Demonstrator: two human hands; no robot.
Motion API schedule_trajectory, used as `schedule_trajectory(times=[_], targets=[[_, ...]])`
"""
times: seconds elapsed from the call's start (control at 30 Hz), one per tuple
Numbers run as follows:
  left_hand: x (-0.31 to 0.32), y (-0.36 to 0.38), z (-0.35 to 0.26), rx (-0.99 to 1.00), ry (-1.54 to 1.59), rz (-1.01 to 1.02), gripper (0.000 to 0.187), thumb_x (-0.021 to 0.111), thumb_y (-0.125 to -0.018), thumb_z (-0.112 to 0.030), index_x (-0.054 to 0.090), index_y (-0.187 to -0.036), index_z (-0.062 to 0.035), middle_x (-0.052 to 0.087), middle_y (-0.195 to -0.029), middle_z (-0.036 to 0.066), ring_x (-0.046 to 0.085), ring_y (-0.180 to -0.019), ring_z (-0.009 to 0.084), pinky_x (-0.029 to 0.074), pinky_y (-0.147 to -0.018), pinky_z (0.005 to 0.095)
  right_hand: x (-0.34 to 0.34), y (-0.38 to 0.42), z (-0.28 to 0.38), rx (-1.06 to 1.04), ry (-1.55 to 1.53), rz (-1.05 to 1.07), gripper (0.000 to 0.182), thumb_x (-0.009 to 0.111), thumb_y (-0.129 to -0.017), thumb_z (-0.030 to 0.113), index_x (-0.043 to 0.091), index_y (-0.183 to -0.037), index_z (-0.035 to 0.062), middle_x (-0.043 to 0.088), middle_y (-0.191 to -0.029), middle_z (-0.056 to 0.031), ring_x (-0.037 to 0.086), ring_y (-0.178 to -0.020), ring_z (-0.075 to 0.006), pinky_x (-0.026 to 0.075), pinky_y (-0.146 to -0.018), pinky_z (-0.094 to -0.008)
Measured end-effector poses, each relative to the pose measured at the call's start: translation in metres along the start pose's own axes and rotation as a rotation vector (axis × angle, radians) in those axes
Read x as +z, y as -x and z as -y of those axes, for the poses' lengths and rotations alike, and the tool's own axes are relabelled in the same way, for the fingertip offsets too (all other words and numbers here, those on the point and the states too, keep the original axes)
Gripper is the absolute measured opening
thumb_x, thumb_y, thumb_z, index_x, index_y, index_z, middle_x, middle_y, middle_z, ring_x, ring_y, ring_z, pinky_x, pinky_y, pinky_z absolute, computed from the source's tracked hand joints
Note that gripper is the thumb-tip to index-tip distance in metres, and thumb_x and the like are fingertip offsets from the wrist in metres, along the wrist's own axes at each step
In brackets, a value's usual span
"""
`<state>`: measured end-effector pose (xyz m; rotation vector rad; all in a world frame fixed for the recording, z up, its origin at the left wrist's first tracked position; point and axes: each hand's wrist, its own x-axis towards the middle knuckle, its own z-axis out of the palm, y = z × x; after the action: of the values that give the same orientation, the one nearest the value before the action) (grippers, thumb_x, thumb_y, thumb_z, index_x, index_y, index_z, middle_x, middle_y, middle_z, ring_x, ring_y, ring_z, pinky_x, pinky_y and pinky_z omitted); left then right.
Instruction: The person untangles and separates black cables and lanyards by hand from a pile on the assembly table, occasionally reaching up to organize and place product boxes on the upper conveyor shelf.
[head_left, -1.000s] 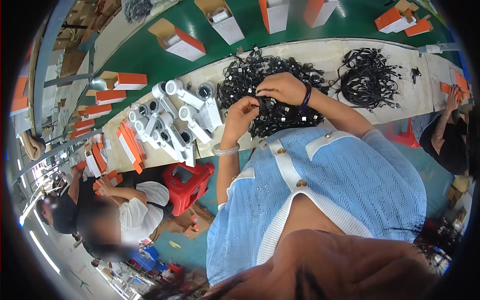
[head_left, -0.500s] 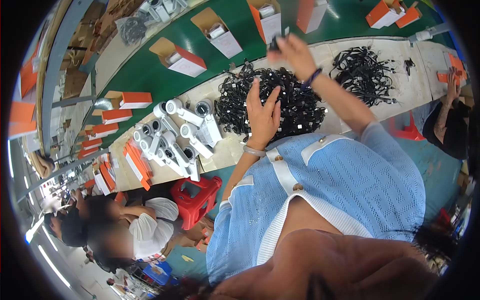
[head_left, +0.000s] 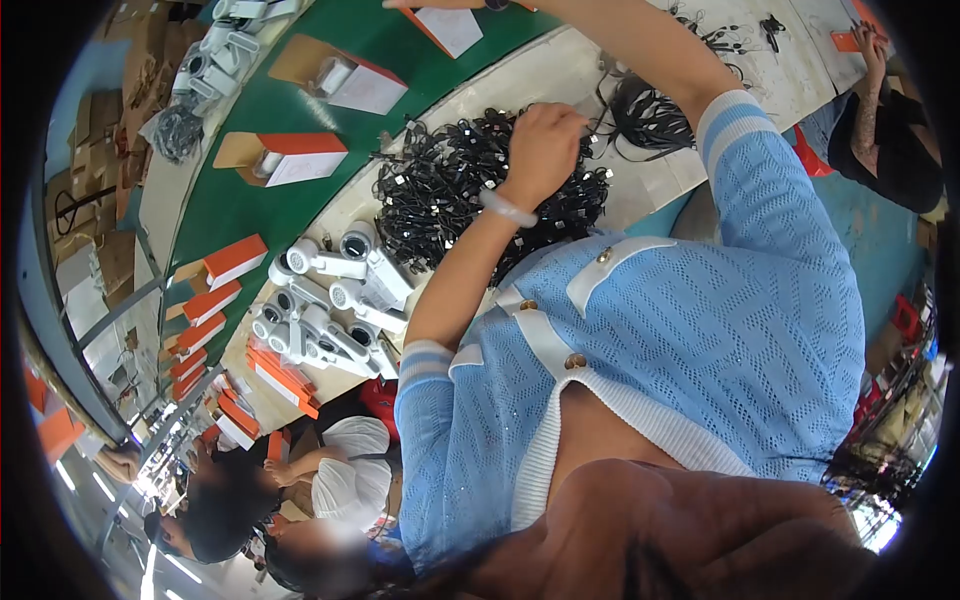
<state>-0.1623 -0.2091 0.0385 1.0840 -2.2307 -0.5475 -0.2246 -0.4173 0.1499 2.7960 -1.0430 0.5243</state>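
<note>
My left hand (head_left: pixel 545 150), with a pale bangle at its wrist, lies over a tangled heap of black cables (head_left: pixel 440 190) with small white tags. Its fingers are curled down into the heap, and their tips are hidden. My right hand (head_left: pixel 432 3) reaches far across to the top edge of the view, by an open orange and white box (head_left: pixel 450 32). Only a sliver of it shows, so its grip and anything in it are out of sight. A smaller bundle of black cables (head_left: pixel 650 115) lies under my right arm.
White handheld devices (head_left: pixel 350 265) with round heads are piled left of the cables. Open boxes (head_left: pixel 370 88) stand along the green belt (head_left: pixel 310 120). Folded orange cartons (head_left: pixel 280 375) lie near the table's left end. Co-workers sit at lower left, and another person's arm (head_left: pixel 870 90) is at right.
My right hand has moved from above the heap, where it held a small dark thing, up and left to a box. My left hand's spread fingers have curled onto the cables. The view has turned.
</note>
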Motion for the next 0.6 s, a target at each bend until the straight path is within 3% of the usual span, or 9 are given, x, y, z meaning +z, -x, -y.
schedule_trajectory(times=[0.07, 0.17, 0.27, 0.3, 0.4, 0.43, 0.47, 0.53, 0.6], targets=[[0.031, -0.013, 0.002, 0.001, -0.019, 0.116, 0.014, 0.064, -0.078, -0.013, 0.068, -0.091, -0.0120, 0.062, -0.096, 0.006, 0.056, -0.094, 0.0290, 0.044, -0.080, 0.0404, 0.001, 0.010, 0.000, -0.005, -0.006, 0.016, 0.055, 0.042, -0.092, 0.052, 0.074, -0.085, 0.0081, 0.061, -0.098, -0.0130, 0.047, -0.109, -0.0299, 0.031, -0.096, -0.0472], [0.066, -0.024, 0.001, -0.174, -0.374, 0.238, 0.010, 0.065, -0.076, -0.018, 0.069, -0.084, -0.0130, 0.062, -0.086, 0.004, 0.056, -0.092, 0.0273, 0.043, -0.080, 0.0410, 0.011, 0.015, 0.003, 0.016, 0.004, -0.057, 0.057, 0.043, -0.091, 0.054, 0.074, -0.080, 0.0067, 0.056, -0.104, -0.0136, 0.042, -0.112, -0.0310, 0.026, -0.102, -0.0477], [0.068, -0.029, 0.010, -0.186, -0.193, 0.174, 0.009, 0.068, -0.077, -0.022, 0.069, -0.077, -0.0126, 0.060, -0.079, 0.003, 0.055, -0.092, 0.0263, 0.041, -0.081, 0.0423, 0.019, 0.019, -0.003, 0.020, 0.039, -0.122, 0.054, 0.046, -0.091, 0.052, 0.073, -0.084, 0.0060, 0.056, -0.104, -0.0134, 0.042, -0.113, -0.0313, 0.024, -0.105, -0.0497], [0.064, -0.028, 0.011, -0.196, -0.102, 0.092, 0.010, 0.070, -0.076, -0.020, 0.069, -0.076, -0.0095, 0.063, -0.079, 0.006, 0.057, -0.085, 0.0266, 0.043, -0.077, 0.0412, 0.021, 0.028, -0.006, -0.049, 0.043, -0.423, 0.041, 0.055, -0.089, 0.044, 0.070, -0.095, 0.0056, 0.056, -0.104, -0.0118, 0.044, -0.112, -0.0326, 0.026, -0.103, -0.0515], [0.038, -0.025, 0.017, -0.335, 0.445, -0.075, 0.009, 0.072, -0.077, -0.013, 0.070, -0.081, -0.0055, 0.065, -0.076, 0.008, 0.060, -0.073, 0.0227, 0.046, -0.071, 0.0356, 0.001, 0.065, 0.010, 0.034, -0.183, -0.645, 0.033, 0.063, -0.085, 0.035, 0.066, -0.100, 0.0059, 0.055, -0.105, -0.0123, 0.051, -0.103, -0.0302, 0.035, -0.096, -0.0492], [0.020, -0.024, 0.011, -0.471, 0.631, -0.132, 0.009, 0.071, -0.079, -0.007, 0.069, -0.086, -0.0016, 0.066, -0.074, 0.008, 0.059, -0.065, 0.0151, 0.047, -0.063, 0.0288, 0.011, 0.079, 0.013, 0.059, -0.399, -0.505, 0.036, 0.055, -0.091, 0.036, 0.064, -0.104, 0.0036, 0.061, -0.095, -0.0132, 0.058, -0.091, -0.0275, 0.043, -0.083, -0.0419], [0.012, -0.017, 0.018, -0.547, 0.772, -0.176, 0.011, 0.069, -0.083, -0.007, 0.066, -0.091, -0.0007, 0.065, -0.075, 0.004, 0.058, -0.067, 0.0093, 0.047, -0.061, 0.0244, 0.026, 0.098, 0.022, 0.084, -0.613, -0.355, 0.040, 0.047, -0.097, 0.037, 0.062, -0.107, 0.0013, 0.067, -0.084, -0.0141, 0.066, -0.078, -0.0249, 0.051, -0.070, -0.0347], [-0.035, -0.010, 0.009, -0.673, 0.962, -0.239, 0.013, 0.068, -0.084, -0.005, 0.062, -0.095, -0.0003, 0.065, -0.080, 0.002, 0.057, -0.067, 0.0082, 0.047, -0.059, 0.0224, 0.032, 0.138, 0.044, 0.266, -0.953, 0.015, 0.045, 0.050, -0.095, 0.042, 0.059, -0.116, 0.0039, 0.067, -0.093, -0.0153, 0.066, -0.085, -0.0274, 0.051, -0.075, -0.0360], [-0.070, 0.011, 0.008, -0.690, 0.955, -0.326, 0.012, 0.066, -0.085, -0.002, 0.060, -0.096, -0.0009, 0.064, -0.082, 0.002, 0.057, -0.068, 0.0074, 0.046, -0.060, 0.0199, 0.029, 0.165, 0.063, 0.274, -1.126, 0.249, 0.048, 0.055, -0.092, 0.042, 0.053, -0.124, 0.0063, 0.066, -0.098, -0.0161, 0.065, -0.087, -0.0288, 0.050, -0.078, -0.0358]])
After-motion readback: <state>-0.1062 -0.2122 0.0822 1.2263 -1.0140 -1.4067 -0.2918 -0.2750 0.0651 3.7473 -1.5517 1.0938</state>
